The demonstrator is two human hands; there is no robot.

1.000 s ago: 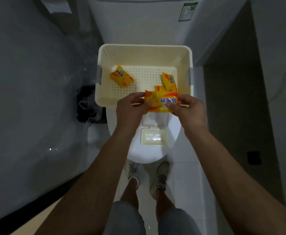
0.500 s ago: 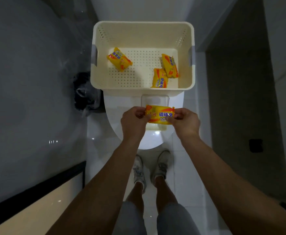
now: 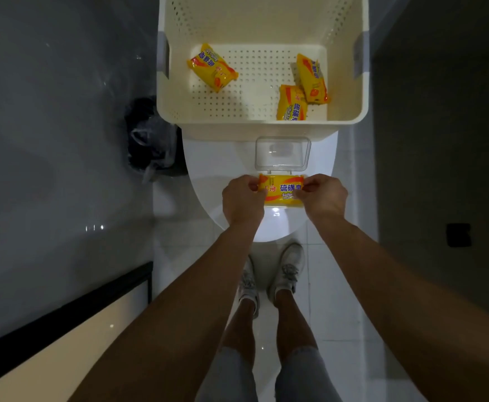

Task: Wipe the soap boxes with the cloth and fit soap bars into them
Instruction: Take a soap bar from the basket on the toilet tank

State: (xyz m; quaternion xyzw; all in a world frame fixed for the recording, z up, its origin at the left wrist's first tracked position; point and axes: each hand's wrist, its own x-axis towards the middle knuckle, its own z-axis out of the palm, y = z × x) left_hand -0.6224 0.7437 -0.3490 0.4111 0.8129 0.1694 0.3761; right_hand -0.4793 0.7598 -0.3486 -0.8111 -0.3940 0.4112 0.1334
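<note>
Item: wrapped soap bar [image 3: 281,190], yellow and orange packet with blue lettering. It was held level above the closed toilet lid [image 3: 208,169], near the lid's front edge, between two hands. The left hand [image 3: 242,198] pinched the packet's left end, its grip clenched on the wrapper; the right hand [image 3: 323,195] pinched the right end in the same way.

Item: clear soap box [image 3: 282,153], lid raised. It stood on the toilet lid just behind the held packet, close against the front wall of the basket. Its lower tray was mostly hidden by the packet and hands.

Item: cream perforated basket [image 3: 262,130], resting at the back of the toilet. It held three further wrapped bars: one [image 3: 212,68] near the left wall, lying at an angle; one [image 3: 311,78] by the right wall; one [image 3: 291,103] at the front right corner, touching the second.

Item: dark bin with a plastic liner [image 3: 150,140], on the floor to the left of the toilet.

Item: the person's two shoes [image 3: 286,271], on the white tiled floor [image 3: 339,285] before the toilet's front edge.
</note>
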